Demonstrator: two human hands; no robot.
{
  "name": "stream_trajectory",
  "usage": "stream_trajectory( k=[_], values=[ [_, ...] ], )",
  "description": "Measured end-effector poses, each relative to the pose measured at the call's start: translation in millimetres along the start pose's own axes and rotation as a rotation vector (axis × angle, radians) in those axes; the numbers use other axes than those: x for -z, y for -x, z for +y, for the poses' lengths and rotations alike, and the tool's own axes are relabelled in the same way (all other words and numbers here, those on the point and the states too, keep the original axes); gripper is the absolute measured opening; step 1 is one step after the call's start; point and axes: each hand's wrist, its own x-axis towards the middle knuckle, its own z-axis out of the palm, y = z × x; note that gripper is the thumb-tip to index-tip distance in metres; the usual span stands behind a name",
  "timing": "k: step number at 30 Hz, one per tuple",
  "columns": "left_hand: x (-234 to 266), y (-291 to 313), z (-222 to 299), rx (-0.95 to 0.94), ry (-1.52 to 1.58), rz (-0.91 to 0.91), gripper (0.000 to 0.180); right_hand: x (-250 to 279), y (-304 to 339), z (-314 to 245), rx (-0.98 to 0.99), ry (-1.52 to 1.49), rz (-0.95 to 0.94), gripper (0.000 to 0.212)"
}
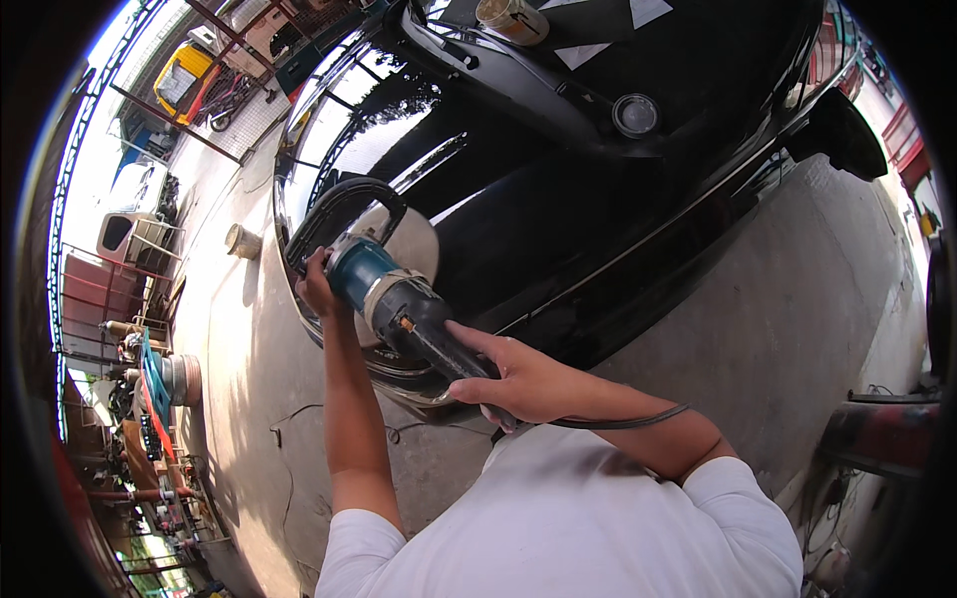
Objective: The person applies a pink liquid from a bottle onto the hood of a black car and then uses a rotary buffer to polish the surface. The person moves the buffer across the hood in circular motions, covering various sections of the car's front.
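A teal and black power polisher lies across the front corner of a glossy black car. Its pale round pad is against the panel, partly hidden under the tool body. My left hand is closed at the lower end of the polisher's black loop handle. The rear grip is held in my right hand, with fingers wrapped round it and partly hidden. A dark power cord runs from the grip end over my right forearm.
On the car stand a pale tub and a round tin near paper sheets. The side mirror sticks out at right. A small bucket and thin cable lie on the floor; cluttered shelving stands left.
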Motion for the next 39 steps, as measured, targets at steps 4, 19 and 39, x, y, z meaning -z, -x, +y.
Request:
stream_trajectory(
  k=[4,19,39],
  values=[
    [68,-12,-55,0.286,0.236,0.165,0.028,-26,-59,12,-0.032,0.013,-0.100,0.090],
    [-46,20,47,-0.433,-0.022,0.083,0.019,-15,47,-38,-0.142,0.145,0.137,0.093],
    [-3,6,8,0.107,0.466,0.190,0.016,-54,3,-28,-0.140,0.118,0.151,0.084]
  ],
)
